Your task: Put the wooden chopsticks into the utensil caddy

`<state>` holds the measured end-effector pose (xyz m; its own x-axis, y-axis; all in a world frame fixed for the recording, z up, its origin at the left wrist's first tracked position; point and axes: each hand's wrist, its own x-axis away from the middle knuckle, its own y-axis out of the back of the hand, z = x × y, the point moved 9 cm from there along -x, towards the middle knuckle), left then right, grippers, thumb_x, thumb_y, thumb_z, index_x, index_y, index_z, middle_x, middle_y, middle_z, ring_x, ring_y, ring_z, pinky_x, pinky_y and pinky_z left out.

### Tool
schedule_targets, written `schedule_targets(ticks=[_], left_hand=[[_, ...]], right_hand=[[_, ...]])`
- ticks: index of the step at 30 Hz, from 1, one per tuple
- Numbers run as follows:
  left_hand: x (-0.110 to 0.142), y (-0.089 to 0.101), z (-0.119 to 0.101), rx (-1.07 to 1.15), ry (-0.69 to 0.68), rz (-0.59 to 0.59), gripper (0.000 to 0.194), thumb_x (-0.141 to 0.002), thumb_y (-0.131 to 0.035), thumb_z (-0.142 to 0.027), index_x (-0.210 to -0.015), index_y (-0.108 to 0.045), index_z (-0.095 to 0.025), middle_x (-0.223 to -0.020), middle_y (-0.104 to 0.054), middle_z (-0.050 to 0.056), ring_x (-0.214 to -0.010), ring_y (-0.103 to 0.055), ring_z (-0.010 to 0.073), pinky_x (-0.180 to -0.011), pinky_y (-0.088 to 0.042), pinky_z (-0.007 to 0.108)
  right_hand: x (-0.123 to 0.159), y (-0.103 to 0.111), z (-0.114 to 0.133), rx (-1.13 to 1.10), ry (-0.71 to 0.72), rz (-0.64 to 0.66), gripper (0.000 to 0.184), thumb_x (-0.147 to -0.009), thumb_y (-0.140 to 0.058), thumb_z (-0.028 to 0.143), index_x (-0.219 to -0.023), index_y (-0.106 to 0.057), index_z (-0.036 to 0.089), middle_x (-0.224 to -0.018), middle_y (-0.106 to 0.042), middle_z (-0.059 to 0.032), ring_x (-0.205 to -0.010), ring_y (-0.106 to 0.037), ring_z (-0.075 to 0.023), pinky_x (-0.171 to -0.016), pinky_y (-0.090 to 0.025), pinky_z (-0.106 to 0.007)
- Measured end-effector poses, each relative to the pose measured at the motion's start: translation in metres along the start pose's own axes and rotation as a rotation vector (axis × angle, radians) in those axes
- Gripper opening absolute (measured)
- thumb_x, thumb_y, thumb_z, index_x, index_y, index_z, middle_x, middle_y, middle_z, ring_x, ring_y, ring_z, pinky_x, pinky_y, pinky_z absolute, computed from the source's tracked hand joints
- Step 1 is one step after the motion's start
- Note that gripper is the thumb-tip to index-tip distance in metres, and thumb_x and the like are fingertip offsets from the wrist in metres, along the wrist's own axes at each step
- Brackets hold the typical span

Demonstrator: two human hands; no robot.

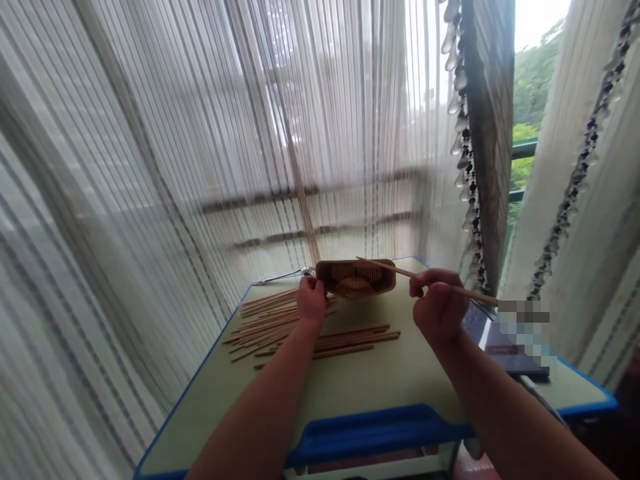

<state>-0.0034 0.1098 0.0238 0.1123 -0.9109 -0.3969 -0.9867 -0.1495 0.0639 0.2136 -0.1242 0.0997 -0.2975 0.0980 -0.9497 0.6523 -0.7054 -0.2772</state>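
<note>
My left hand [312, 299] is closed on the left end of a brown chopstick holder [390, 277], which has a slotted inside and is held tilted above the table so that I look into it. In my right hand [440, 303] a single wooden chopstick [400, 270] is gripped. Its thin end reaches left across the front of the holder's upper rim; I cannot tell whether it touches. Many loose chopsticks [270, 327] lie on the table beneath and left of my left hand, and another row of chopsticks [350, 340] lies nearer to me, partly behind my left forearm.
The pale table [380, 380] has a blue edge and a blue front ledge [370, 427]. A dark flat device [515, 357] lies at the right, partly blurred out, with a white cable [540, 393] beside it. Sheer striped curtains [250, 133] hang behind the table.
</note>
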Motion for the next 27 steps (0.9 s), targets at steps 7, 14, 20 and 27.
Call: schedule_targets(ticks=[7, 14, 20, 27], left_hand=[[-0.002, -0.001, 0.003, -0.005, -0.010, 0.009, 0.010, -0.081, -0.051, -0.030, -0.079, -0.047, -0.021, -0.057, -0.053, -0.006, -0.040, -0.051, 0.0113, -0.039, -0.038, 0.021], [-0.004, 0.000, 0.007, -0.031, -0.054, -0.004, 0.007, -0.082, -0.052, -0.027, -0.081, -0.049, -0.021, -0.055, -0.052, -0.006, -0.043, -0.051, 0.0116, -0.043, -0.038, 0.021], [-0.005, 0.002, 0.008, -0.039, -0.037, -0.017, 0.006, -0.083, -0.050, -0.027, -0.082, -0.049, -0.021, -0.056, -0.052, -0.006, -0.042, -0.051, 0.0114, -0.043, -0.037, 0.021], [-0.002, 0.002, 0.002, -0.023, -0.039, -0.011, 0.007, -0.082, -0.049, -0.027, -0.079, -0.046, -0.022, -0.056, -0.052, -0.006, -0.041, -0.050, 0.0115, -0.042, -0.038, 0.022]], right_hand=[[0.001, 0.004, -0.002, -0.038, -0.030, -0.074, 0.030, -0.101, -0.040, 0.036, -0.083, -0.056, 0.019, -0.067, -0.055, 0.0020, -0.046, -0.051, -0.0082, -0.040, -0.037, -0.023], [0.000, 0.004, 0.002, 0.024, -0.012, -0.065, 0.034, -0.101, -0.039, 0.041, -0.083, -0.056, 0.019, -0.060, -0.052, 0.0036, -0.045, -0.049, -0.0087, -0.041, -0.038, -0.024], [-0.003, 0.003, 0.009, 0.068, 0.011, -0.013, 0.030, -0.102, -0.039, 0.037, -0.085, -0.057, 0.019, -0.061, -0.052, 0.0035, -0.046, -0.049, -0.0080, -0.043, -0.039, -0.022], [-0.002, 0.004, 0.010, 0.101, 0.029, 0.004, 0.030, -0.101, -0.040, 0.037, -0.085, -0.057, 0.019, -0.059, -0.053, 0.0033, -0.047, -0.050, -0.0085, -0.044, -0.040, -0.022]])
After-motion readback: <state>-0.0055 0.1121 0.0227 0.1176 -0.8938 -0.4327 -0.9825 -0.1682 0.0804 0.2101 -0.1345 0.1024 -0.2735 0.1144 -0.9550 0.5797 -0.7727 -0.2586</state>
